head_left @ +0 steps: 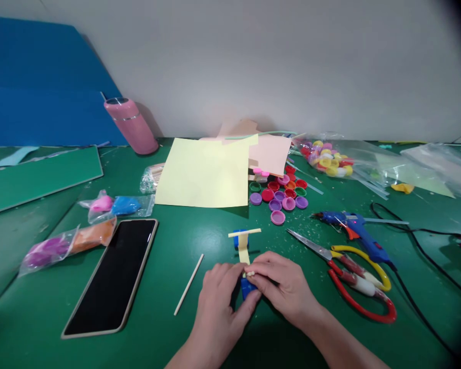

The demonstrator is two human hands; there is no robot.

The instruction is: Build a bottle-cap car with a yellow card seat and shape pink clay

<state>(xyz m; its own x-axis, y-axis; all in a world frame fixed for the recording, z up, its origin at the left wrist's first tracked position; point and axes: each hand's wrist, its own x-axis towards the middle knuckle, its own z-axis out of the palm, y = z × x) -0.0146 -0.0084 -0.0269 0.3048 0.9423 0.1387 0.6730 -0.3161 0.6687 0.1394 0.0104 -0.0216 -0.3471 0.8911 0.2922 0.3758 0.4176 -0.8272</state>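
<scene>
A small craft piece lies in front of me: a pale yellow paper strip (244, 254) joins two blue blocks, with a thin pale stick (244, 233) across the far block (236, 241). My left hand (221, 297) is closed around the near blue block (248, 288), thumb along its side. My right hand (282, 282) pinches a small cream-coloured bit (250, 274) just above that block; fingers hide most of it, and I cannot tell exactly what it is. Left of my hands, a loose thin white stick (189, 284) lies on the table.
Scissors (353, 277) and a blue glue gun (353, 228) with its cable lie right. A phone (113, 277) and bagged clay (67, 246) are left. Behind are yellow paper (205, 174), coloured bottle caps (278, 197), a pink flask (132, 125) and a bag of caps (326, 156).
</scene>
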